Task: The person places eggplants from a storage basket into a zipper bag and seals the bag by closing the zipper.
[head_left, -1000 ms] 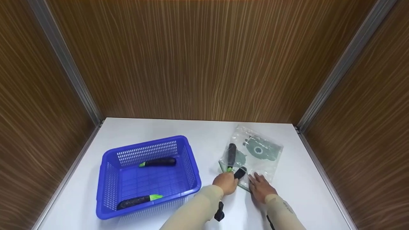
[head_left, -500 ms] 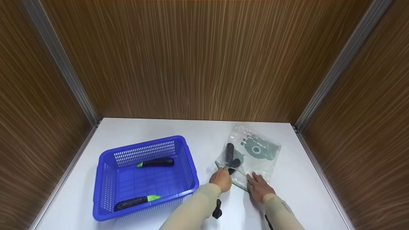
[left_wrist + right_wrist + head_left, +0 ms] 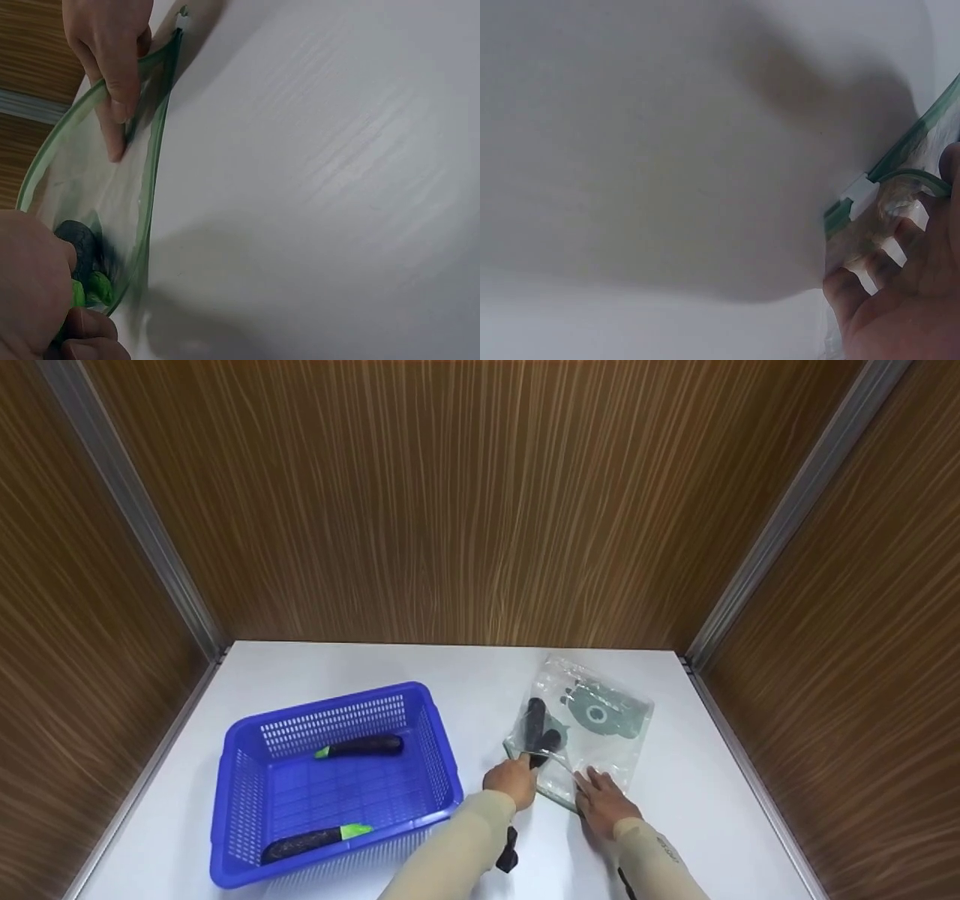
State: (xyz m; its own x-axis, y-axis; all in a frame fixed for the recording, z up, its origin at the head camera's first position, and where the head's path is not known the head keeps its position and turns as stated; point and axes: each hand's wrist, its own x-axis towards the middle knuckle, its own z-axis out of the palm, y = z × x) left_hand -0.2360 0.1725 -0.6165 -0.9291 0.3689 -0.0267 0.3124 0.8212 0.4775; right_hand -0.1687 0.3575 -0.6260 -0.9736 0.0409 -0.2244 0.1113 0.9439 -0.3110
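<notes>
My left hand (image 3: 511, 783) grips the green stem end of a dark eggplant (image 3: 550, 740) at the mouth of a clear plastic zip bag (image 3: 611, 750) with a green rim. The eggplant's dark end lies inside the bag. Beside it, another eggplant (image 3: 535, 720) is in the bag, its stem end near my left fingers. My right hand (image 3: 606, 804) pinches the bag's upper rim, keeping the mouth apart; the left wrist view shows its fingers (image 3: 120, 97) on both sides of the film. Bright green stems (image 3: 99, 287) show beside my left hand.
A blue plastic basket (image 3: 453, 780) stands on the white table (image 3: 480, 697) at left. It holds one eggplant (image 3: 367, 745) near its far side and another eggplant (image 3: 300, 844) along its near side. Wood-grain panels (image 3: 480, 510) enclose the table at back and sides.
The eggplant in my left hand has gone further into the bag and now lies closer to the other one. My right hand stays at the bag's rim. The whole view has drifted slightly.
</notes>
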